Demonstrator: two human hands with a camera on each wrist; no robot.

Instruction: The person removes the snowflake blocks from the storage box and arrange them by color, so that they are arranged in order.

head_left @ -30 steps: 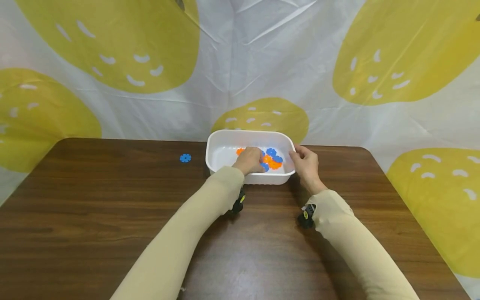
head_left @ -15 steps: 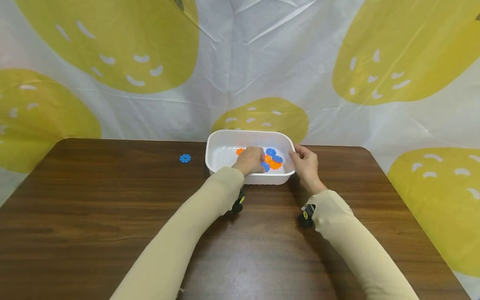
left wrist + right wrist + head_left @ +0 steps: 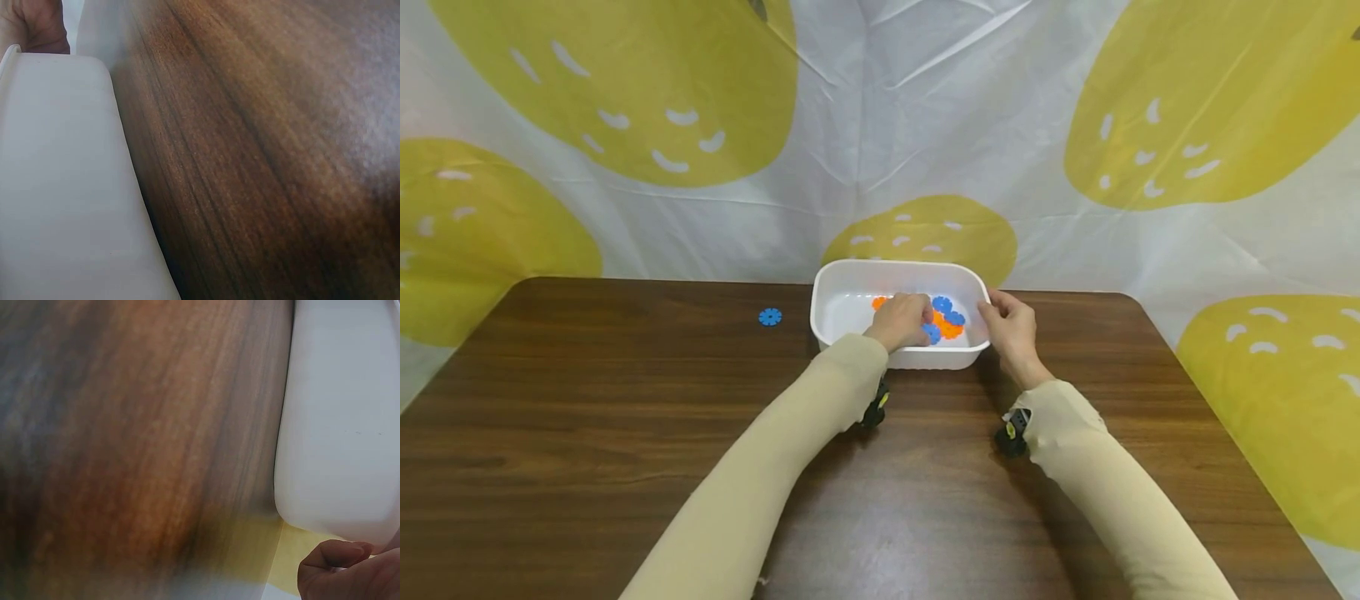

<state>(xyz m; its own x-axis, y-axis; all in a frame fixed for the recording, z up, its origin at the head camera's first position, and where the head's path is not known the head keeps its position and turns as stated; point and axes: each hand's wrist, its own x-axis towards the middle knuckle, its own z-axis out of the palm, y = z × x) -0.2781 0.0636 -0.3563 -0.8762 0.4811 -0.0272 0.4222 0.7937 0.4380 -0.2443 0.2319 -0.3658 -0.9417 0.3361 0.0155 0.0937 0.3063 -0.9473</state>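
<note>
In the head view my left hand (image 3: pixel 901 322) reaches over the near wall into a white plastic tub (image 3: pixel 934 359). Its fingers are curled, and thumb and fingertips appear to pinch a blue snowflake disc (image 3: pixel 932 333). More blue discs (image 3: pixel 942 304) and orange discs (image 3: pixel 952 331) lie in the tub beside it; some are hidden under the hand. My right hand (image 3: pixel 1013 329) holds the tub's right end by the rim. The right wrist view shows that right hand (image 3: pixel 350 575) with bent fingers against the tub's wall (image 3: pixel 340 437). Left fingertips are out of the left wrist view.
One blue snowflake disc (image 3: pixel 770 317) lies on the brown wooden table (image 3: pixel 625 433), left of the tub. A white cloth with yellow shapes (image 3: pixel 850 150) hangs directly behind the table's back edge. Small black wrist cameras (image 3: pixel 1013 432) sit under both sleeves.
My left fingertips have shifted slightly to the right inside the tub, and the blue disc beside them moved a little with them. The right hand and the tub have stayed put.
</note>
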